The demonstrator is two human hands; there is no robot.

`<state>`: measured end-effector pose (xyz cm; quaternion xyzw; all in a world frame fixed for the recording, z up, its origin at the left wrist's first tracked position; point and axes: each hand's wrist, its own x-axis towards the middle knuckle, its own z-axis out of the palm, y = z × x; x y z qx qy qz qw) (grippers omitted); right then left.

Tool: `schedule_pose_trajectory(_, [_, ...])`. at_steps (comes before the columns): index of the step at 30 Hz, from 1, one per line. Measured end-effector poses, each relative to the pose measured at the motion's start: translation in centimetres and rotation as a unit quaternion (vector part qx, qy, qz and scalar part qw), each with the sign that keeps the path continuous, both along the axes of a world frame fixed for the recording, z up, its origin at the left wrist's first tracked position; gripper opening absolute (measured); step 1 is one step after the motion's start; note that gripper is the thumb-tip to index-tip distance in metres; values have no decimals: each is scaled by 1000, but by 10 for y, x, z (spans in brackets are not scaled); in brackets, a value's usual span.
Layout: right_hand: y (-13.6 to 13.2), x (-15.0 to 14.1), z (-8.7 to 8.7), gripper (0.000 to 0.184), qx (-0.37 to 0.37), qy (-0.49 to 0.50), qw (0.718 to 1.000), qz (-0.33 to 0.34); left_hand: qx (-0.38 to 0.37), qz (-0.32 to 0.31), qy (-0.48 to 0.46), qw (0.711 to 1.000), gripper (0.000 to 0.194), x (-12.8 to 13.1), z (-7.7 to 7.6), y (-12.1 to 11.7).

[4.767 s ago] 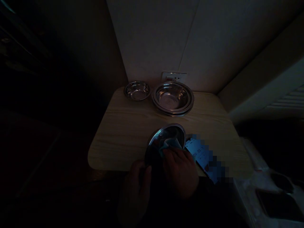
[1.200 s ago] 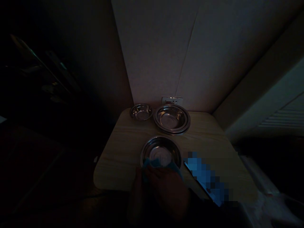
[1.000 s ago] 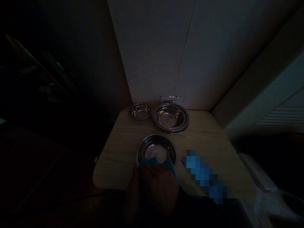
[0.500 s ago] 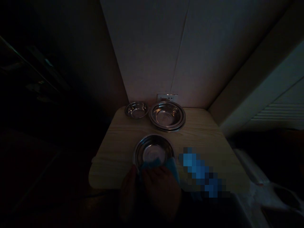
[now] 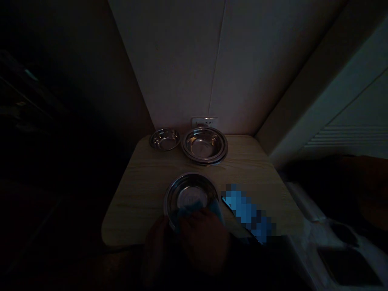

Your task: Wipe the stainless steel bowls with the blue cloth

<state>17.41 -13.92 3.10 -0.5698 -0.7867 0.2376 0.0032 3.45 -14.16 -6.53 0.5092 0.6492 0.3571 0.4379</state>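
Note:
A shiny metal bowl (image 5: 191, 184) stands upright near the front of the small wooden table. My left hand (image 5: 156, 240) grips its near left rim. Bunched under my right hand (image 5: 204, 240) is a blue cloth (image 5: 194, 207), pressed against the near inner side of the bowl. Part of the cloth hangs over the right rim. The dim light hides most of my fingers' detail. Behind this bowl, a stack of metal bowls (image 5: 205, 145) sits at the table's back, with a smaller metal bowl (image 5: 165, 140) to its left.
On the wooden table (image 5: 133, 202), right of the front bowl, lies a phone-like device (image 5: 247, 214) with a blurred bright screen. A wall socket (image 5: 204, 122) is behind the stack. Pale objects (image 5: 321, 226) lie beyond the table's right edge.
The whole scene has shifted slightly left as the camera turned. My right hand and the cloth remain at the bowl's near side, and my left hand stays on the rim.

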Motion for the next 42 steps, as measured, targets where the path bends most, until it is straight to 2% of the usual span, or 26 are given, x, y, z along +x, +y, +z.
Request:
schedule_pose_trajectory(7, [6,-20,-14,24,47,-1,997,-54,1,22,58,998,24,-9,-15,1])
schedule_pose_trajectory(11, [3,-13,-9,26,33,13,999,-37,10,14,66,998,25,-11,-18,-2])
schedule_pose_trajectory(16, [-3,2,3,26,-18,-9,999,-29,13,6,62,998,24,-7,-15,-4])
schedule_pose_trajectory(20, [3,-9,1,28,3,15,999,-42,12,9,48,999,26,-11,-12,-5])
schedule_pose_trajectory(23, [6,-11,2,30,5,20,1000,-22,8,16,69,997,24,-15,-8,-4])
schedule_pose_trajectory(27, [-1,4,12,28,-55,-13,998,8,8,14,58,998,22,-12,1,0])
schedule_pose_trajectory(30, [-10,14,13,27,-65,-22,998,10,10,9,39,999,21,-5,7,1])
schedule_pose_trajectory(34, [-10,7,4,29,-35,-8,999,3,-2,29,36,999,27,-1,7,-1])
schedule_pose_trajectory(40, [14,-3,-18,31,76,19,997,-2,16,4,77,997,26,-6,4,-1])
schedule_pose_trajectory(42, [22,0,-24,32,98,-9,995,-32,10,10,78,997,26,-5,4,-2])
